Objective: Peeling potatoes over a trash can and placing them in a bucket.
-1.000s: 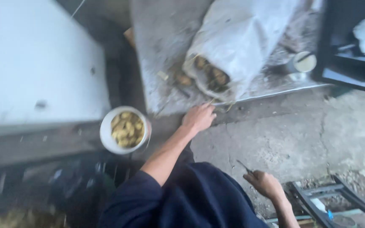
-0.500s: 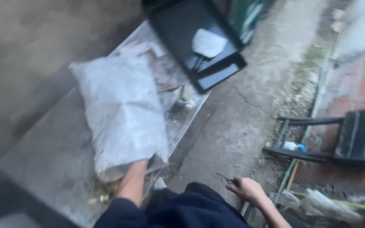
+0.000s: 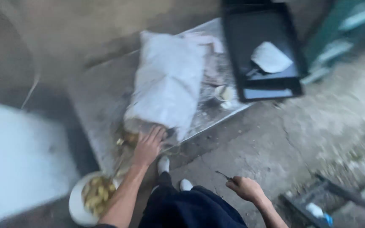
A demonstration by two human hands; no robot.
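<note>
The person's left hand [image 3: 148, 144] is reaching, fingers spread, into the mouth of a white woven sack [image 3: 167, 84] lying on a grey slab; the right hand [image 3: 245, 188] is gripping a thin dark tool [image 3: 224, 175]. Steadying the sack's mouth would likely help.

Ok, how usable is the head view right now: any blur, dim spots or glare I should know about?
Head view: motion blur smears the whole frame, worst at the edges. Light is dim and flat, with no hard shadows or glare. The left hand at the open end of the white sack is soft but readable; the thin dark item in the right hand is too blurred to identify. The white bowl of yellowish pieces is fuzzy.
</note>
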